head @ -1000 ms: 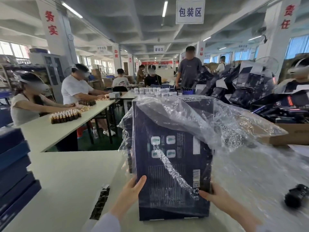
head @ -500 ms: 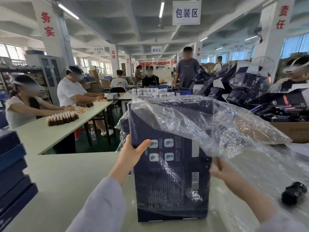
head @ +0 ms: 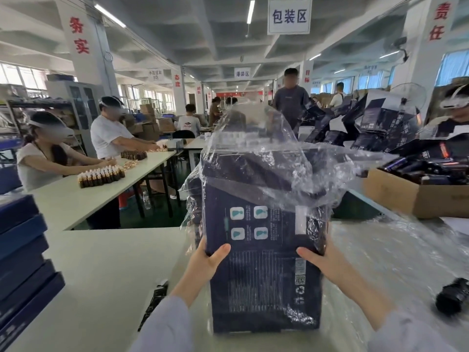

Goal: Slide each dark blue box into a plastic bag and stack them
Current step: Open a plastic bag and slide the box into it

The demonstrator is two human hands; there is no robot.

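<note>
A stack of blue boxes (head: 22,262) sits at the left edge of the tabletop (head: 101,262). Near the front edge, left of centre, lies a black strip (head: 154,303) (too blurred to identify). The left hand (head: 205,262) grips the left side of the dark blue box (head: 266,288), thumb across its face, fingers hidden behind. The box stands upright at the front middle of the tabletop, its upper half inside the plastic bag (head: 266,161), whose open rim reaches down to both hands. The right hand (head: 322,262) grips the right side likewise. Clear plastic sheeting (head: 406,250) covers the tabletop's right part, with a black roll (head: 453,295) near the right edge.
</note>
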